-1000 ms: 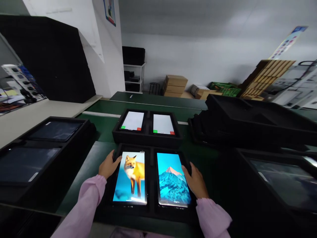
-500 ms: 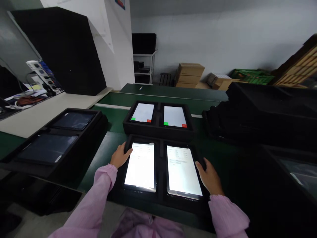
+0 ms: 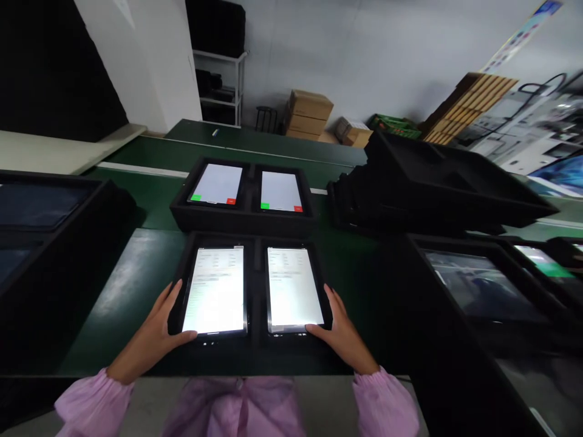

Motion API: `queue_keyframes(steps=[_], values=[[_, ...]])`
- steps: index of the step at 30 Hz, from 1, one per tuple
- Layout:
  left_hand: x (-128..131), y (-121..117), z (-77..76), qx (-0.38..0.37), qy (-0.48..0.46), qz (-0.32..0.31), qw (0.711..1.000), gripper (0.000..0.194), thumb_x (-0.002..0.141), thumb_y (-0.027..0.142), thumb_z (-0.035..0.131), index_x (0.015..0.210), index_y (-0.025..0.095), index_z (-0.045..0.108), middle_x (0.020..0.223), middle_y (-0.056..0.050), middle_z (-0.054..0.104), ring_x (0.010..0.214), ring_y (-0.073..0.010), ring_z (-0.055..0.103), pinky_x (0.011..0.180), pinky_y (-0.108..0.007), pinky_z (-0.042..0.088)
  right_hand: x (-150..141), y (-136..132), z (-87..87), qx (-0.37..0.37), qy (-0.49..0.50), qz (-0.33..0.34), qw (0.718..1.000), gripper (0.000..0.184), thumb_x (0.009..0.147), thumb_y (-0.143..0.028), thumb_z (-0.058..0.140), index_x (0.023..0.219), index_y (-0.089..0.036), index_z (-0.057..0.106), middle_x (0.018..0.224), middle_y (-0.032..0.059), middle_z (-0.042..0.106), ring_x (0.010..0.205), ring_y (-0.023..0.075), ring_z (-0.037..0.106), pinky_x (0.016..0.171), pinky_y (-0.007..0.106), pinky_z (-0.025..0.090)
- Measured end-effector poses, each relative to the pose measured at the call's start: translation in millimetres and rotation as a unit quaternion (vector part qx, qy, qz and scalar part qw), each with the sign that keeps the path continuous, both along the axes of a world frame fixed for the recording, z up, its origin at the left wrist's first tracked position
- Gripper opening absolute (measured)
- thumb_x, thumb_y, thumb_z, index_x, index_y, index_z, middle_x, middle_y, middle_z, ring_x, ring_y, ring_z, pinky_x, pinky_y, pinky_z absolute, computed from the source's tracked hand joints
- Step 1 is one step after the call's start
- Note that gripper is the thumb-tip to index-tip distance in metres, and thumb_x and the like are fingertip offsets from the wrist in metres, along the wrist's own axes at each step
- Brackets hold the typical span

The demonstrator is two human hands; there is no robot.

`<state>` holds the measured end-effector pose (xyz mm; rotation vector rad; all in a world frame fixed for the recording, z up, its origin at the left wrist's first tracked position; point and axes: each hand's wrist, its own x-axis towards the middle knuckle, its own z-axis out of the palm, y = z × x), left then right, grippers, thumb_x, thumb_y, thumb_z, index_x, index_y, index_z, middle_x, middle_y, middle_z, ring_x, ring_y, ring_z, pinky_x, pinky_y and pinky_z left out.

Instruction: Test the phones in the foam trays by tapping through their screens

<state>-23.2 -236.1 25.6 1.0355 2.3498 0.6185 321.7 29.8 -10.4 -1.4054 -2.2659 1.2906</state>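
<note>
A black foam tray point(image 3: 257, 303) in front of me holds two lit tablets side by side. The left tablet point(image 3: 216, 291) and the right tablet point(image 3: 294, 288) both show white pages with small lines of text. My left hand point(image 3: 157, 331) is at the tray's left side, fingers spread, its thumb at the lower left corner of the left tablet. On the other side, my right hand point(image 3: 341, 334) has its fingers along the tray's right edge and its thumb at the right tablet's lower right corner. Both hands are open.
Behind stands another foam tray point(image 3: 241, 223) with two tablets showing green and red corner squares. Dark tablets lie in a tray point(image 3: 109, 194) at left and a tray point(image 3: 412, 267) at right. Stacked black trays point(image 3: 410, 182) rise at back right on the green table point(image 3: 122, 267).
My view has turned right and down. Both hands have slid nearer along the tray sides, and their thumbs now rest by the tablets' lower corners. The left tablet's page shows different content.
</note>
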Motion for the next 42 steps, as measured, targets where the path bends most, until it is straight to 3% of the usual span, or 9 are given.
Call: queue_keyframes(steps=[3, 7, 11, 17, 25, 30, 35, 38, 42], values=[[2.6, 12.1, 2.8, -0.015, 0.039, 0.025, 0.999, 0.104, 0.076, 0.062, 0.066, 0.159, 0.033, 0.01, 0.162, -0.013, 0.021, 0.13, -0.0391, 0.05, 0.096, -0.051, 0.053, -8.9, 0.9, 2.9, 0.015, -0.023, -0.015, 1.0, 0.101, 0.073, -0.047, 0.066, 0.158, -0.017, 0.022, 0.161, 0.0146, 0.023, 0.147, 0.0319, 0.028, 0.117, 0.049, 0.03], [8.4, 25.0, 0.9, -0.003, 0.132, 0.06, 0.989, 0.094, 0.08, 0.063, 0.058, 0.158, 0.023, 0.023, 0.147, -0.018, 0.041, 0.131, -0.0407, 0.046, 0.098, -0.056, 0.049, -27.8, -4.0, 4.5, 0.063, -0.093, -0.079, 0.99, 0.093, 0.077, -0.051, 0.059, 0.156, -0.012, 0.027, 0.153, 0.0195, 0.036, 0.138, 0.0395, 0.039, 0.109, 0.057, 0.037], [15.1, 28.2, -4.0, 0.008, 0.16, 0.082, 0.984, 0.089, 0.083, 0.067, 0.051, 0.156, 0.02, 0.029, 0.147, -0.02, 0.043, 0.134, -0.0399, 0.045, 0.099, -0.057, 0.048, -39.5, -11.8, 3.5, 0.094, -0.093, -0.129, 0.983, 0.092, 0.081, -0.063, 0.047, 0.154, -0.009, 0.032, 0.154, 0.021, 0.035, 0.138, 0.0418, 0.038, 0.106, 0.058, 0.039], [16.6, 25.0, -4.4, 0.03, 0.162, 0.091, 0.982, 0.088, 0.083, 0.07, 0.052, 0.153, 0.019, 0.035, 0.148, -0.018, 0.044, 0.135, -0.0376, 0.044, 0.105, -0.055, 0.046, -39.7, -15.0, 4.1, 0.096, -0.095, -0.138, 0.981, 0.095, 0.077, -0.07, 0.044, 0.151, -0.011, 0.036, 0.154, 0.0182, 0.036, 0.138, 0.0402, 0.039, 0.107, 0.059, 0.039], [15.6, 26.1, -3.0, 0.068, 0.149, 0.101, 0.981, 0.079, 0.087, 0.066, 0.05, 0.149, 0.017, 0.04, 0.146, -0.015, 0.048, 0.133, -0.0346, 0.048, 0.11, -0.052, 0.043, -37.8, -15.1, -1.7, 0.131, -0.032, -0.147, 0.98, 0.091, 0.083, -0.074, 0.043, 0.146, -0.01, 0.044, 0.153, 0.0189, 0.037, 0.137, 0.038, 0.04, 0.108, 0.053, 0.039], [14.9, 25.8, -4.0, 0.091, 0.14, 0.107, 0.98, 0.073, 0.09, 0.063, 0.045, 0.144, 0.014, 0.045, 0.143, -0.015, 0.052, 0.132, -0.0325, 0.049, 0.113, -0.051, 0.04, -38.0, -17.4, -5.6, 0.185, 0.027, -0.179, 0.966, 0.075, 0.09, -0.067, 0.04, 0.137, -0.01, 0.054, 0.151, 0.0186, 0.042, 0.136, 0.0353, 0.042, 0.111, 0.052, 0.036], [11.9, 25.4, -6.0, 0.105, 0.151, 0.112, 0.977, 0.068, 0.092, 0.059, 0.044, 0.145, 0.016, 0.043, 0.142, -0.015, 0.051, 0.13, -0.0315, 0.051, 0.112, -0.05, 0.042, -34.3, -15.9, -11.2, 0.221, 0.058, -0.165, 0.96, 0.067, 0.093, -0.059, 0.043, 0.133, -0.005, 0.056, 0.139, 0.0212, 0.054, 0.13, 0.0333, 0.048, 0.112, 0.05, 0.038], [14.7, 21.8, -7.6, 0.135, 0.237, 0.095, 0.957, 0.065, 0.095, 0.052, 0.043, 0.145, 0.011, 0.041, 0.143, -0.02, 0.049, 0.132, -0.0332, 0.049, 0.112, -0.051, 0.041, -35.2, -19.8, -10.6, 0.228, 0.071, -0.148, 0.96, 0.067, 0.094, -0.057, 0.044, 0.133, -0.003, 0.055, 0.135, 0.0232, 0.056, 0.128, 0.0348, 0.05, 0.11, 0.053, 0.04], [40.8, 19.8, -15.5, 0.096, 0.326, 0.017, 0.94, 0.064, 0.097, 0.045, 0.043, 0.15, 0.01, 0.034, 0.144, -0.021, 0.052, 0.14, -0.0354, 0.042, 0.117, -0.057, 0.032, -51.0, -40.4, -7.5, 0.229, 0.107, -0.033, 0.967, 0.057, 0.097, -0.052, 0.047, 0.138, -0.012, 0.052, 0.141, 0.0162, 0.053, 0.133, 0.031, 0.048, 0.113, 0.053, 0.04]])
